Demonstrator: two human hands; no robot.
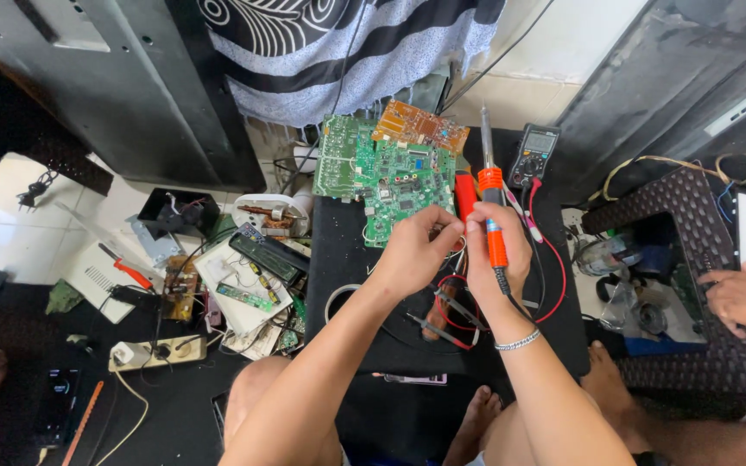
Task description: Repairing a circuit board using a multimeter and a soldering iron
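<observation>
While both forearms reached forward over the black work surface (347, 285), the hands met at its middle.

Right hand (498, 255): fingers curled and closed round the orange handle of a soldering iron (492, 211), tip pointing away from the body.

Left hand (412, 250): thumb and fingertips pressed together on something small, probably a thin wire; too fine to tell.

Beneath the hands: red and black probe leads (455, 319), coiled loosely.

Just beyond: green circuit board (399, 185), leaning against a second green board (338, 155) and an orange board (420, 125).

Right of these: multimeter (534, 154).

Far left, on the floor: scattered parts, a power strip (157, 352).

Right edge: another person's hand (744, 298) on a woven basket (692, 216).

Step judged: preparing a lead for soldering. The next move would call for steadying the pinched piece near the iron's tip.
</observation>
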